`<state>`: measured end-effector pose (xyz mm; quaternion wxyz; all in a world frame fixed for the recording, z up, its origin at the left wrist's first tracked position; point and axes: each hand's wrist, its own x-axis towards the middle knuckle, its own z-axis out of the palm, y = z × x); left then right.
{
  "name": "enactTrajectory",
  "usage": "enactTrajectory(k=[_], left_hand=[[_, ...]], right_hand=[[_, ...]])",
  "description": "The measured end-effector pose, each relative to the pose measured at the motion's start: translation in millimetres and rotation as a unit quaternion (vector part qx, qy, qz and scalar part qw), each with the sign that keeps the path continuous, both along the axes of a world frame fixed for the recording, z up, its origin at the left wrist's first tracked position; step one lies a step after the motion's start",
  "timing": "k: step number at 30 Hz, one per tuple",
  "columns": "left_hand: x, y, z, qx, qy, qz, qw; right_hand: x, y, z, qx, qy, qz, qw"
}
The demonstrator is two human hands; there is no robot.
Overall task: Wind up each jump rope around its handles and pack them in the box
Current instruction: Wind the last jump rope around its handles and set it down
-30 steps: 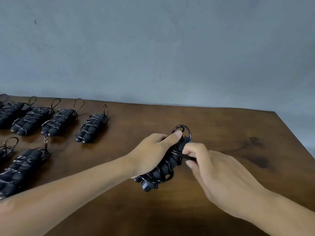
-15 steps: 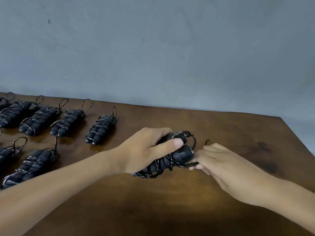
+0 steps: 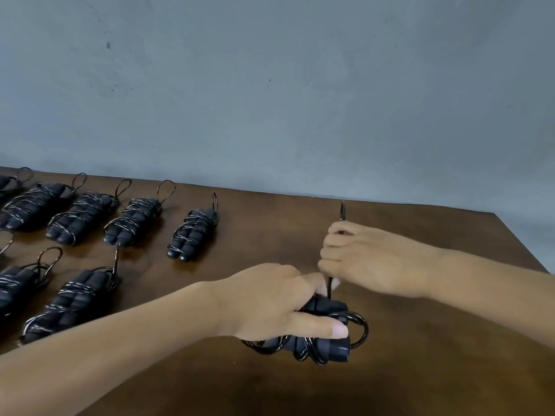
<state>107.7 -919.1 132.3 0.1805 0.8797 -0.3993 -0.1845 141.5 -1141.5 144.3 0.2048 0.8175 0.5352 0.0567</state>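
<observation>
left hand (image 3: 279, 304) grips jump rope bundle (image 3: 324, 340) | right hand (image 3: 369, 259) pinches its cord end (image 3: 341, 210) | wound bundles (image 3: 192, 232) on table (image 3: 420, 370): at least seven, some cropped

black jump ropes (image 3: 192, 232) with silvery flecks, brown table (image 3: 420, 370), grey wall (image 3: 300, 100).

Quick count from what we can see: seven wound jump rope bundles lying on the wooden table (image 3: 390, 385), two of them cut off by the left edge. Back row has five: the one cropped at the edge (image 3: 6, 184), then (image 3: 28, 210), (image 3: 79, 216), (image 3: 133, 220) and (image 3: 193, 232). Front row has two: (image 3: 16, 283) and (image 3: 75, 298). Plus an eighth jump rope (image 3: 324, 346) being handled, so we make it eight total. Two hands too: left hand (image 3: 270, 304) and right hand (image 3: 375, 259).
</observation>
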Motion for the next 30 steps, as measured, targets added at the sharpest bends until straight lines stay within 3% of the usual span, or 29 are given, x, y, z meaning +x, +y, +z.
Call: enactTrajectory(k=[5,11,19,24,30], left_hand=[[-1.1,11.7,-11.5,0.014,-0.005,0.028,1.000],[0.5,20.1,-25.3,0.001,0.036,0.069,0.997],[11.6,13.3,-38.9,-0.113,0.117,0.128,0.978],[15.3,14.1,-49.7,-0.197,0.128,0.187,0.954],[17.4,6.8,-56.1,-0.215,0.094,0.257,0.938]], right_hand=[[9.5,30.7,11.2,0.010,-0.035,-0.005,0.999],[3.0,50.3,21.4,0.028,0.015,-0.039,0.999],[-31.8,67.9,35.8,0.005,0.042,-0.137,0.990],[-53.5,62.7,25.9,0.090,-0.017,-0.148,0.985],[-66.0,59.8,-6.5,0.130,-0.102,-0.156,0.974]])
